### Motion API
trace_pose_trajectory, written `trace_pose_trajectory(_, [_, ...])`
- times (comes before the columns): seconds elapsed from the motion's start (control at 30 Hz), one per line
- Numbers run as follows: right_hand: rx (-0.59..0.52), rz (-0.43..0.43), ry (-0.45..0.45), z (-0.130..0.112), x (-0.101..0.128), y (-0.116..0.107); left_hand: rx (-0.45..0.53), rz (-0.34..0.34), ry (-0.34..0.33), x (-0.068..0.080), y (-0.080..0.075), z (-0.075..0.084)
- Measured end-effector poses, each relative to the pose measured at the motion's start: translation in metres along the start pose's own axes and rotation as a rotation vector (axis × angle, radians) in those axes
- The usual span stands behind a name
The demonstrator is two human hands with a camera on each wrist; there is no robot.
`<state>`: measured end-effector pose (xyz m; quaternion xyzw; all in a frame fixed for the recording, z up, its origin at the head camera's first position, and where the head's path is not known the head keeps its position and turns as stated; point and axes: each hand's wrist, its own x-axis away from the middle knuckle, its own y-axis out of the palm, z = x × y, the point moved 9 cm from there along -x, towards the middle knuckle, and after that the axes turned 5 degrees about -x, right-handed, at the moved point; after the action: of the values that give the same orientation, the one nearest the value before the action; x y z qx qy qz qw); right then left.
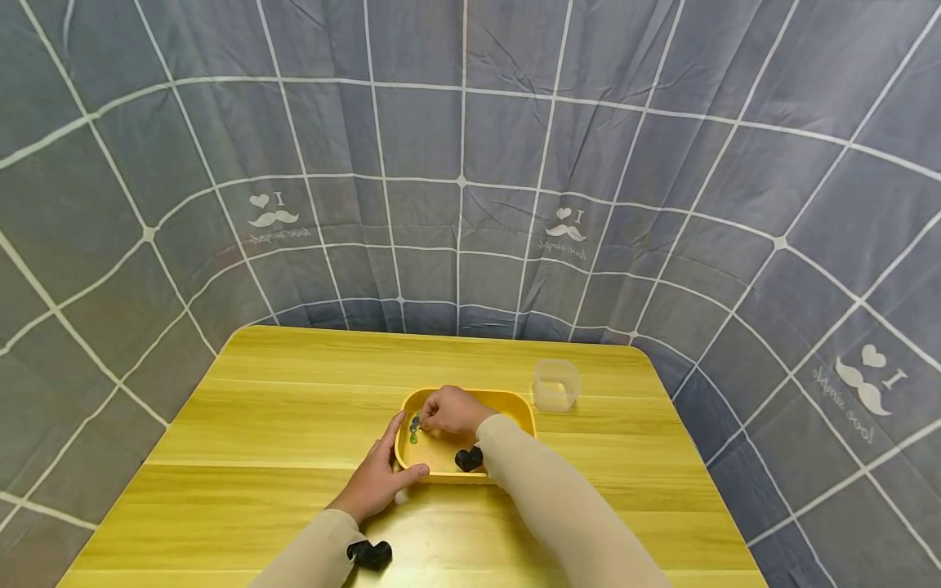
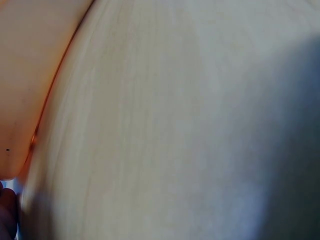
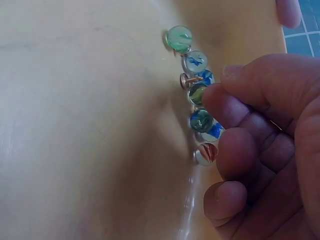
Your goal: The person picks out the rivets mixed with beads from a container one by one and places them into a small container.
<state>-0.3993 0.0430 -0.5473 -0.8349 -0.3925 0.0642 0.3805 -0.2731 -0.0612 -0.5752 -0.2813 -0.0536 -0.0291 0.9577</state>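
Right hand (image 1: 452, 411): dips into the yellow tray (image 1: 444, 460), its fingers (image 3: 237, 152) curled, tips right up against a row of glass marbles. I cannot tell whether anything sits between thumb and forefinger.
Left hand (image 1: 376, 478): fingers spread, bracing the tray's corner, with the thumb over the near rim.
Marbles: lined up in the tray just past the right fingertips. The green-swirled marble (image 3: 179, 39) is on the thumb side; the red-striped marble (image 3: 206, 154) is beside the lower fingers. Between them, a dark green marble (image 3: 201, 121) is near the fingertips.
Brass-coloured thumbtack (image 3: 191, 80): just beyond the thumb tip, in front of a blue-patterned marble (image 3: 206, 75); its point looks turned toward the fingers.
Clear plastic container (image 1: 556, 400): outside the tray, well apart from both hands' fingers.
Prick risk: a fingertip closing on a marble could, I'd guess, meet that point, since the two are crowded together.
Rolling risk: a nudge from the knuckles, or a tilt if the left fingers press unevenly, might scatter the row, as round glass has little to stop it.
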Motion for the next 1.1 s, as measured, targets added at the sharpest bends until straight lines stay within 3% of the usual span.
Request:
trace_pose_trajectory(0.5, [-0.013,0.002,0.010,0.000,0.011,-0.009,-0.012,-0.002,-0.003,0.000,0.002,-0.003])
trace_pose_trajectory(1.1, [-0.010,0.037,-0.018,-0.002,0.027,-0.038,-0.023,0.022,0.008,0.001,0.001,-0.005])
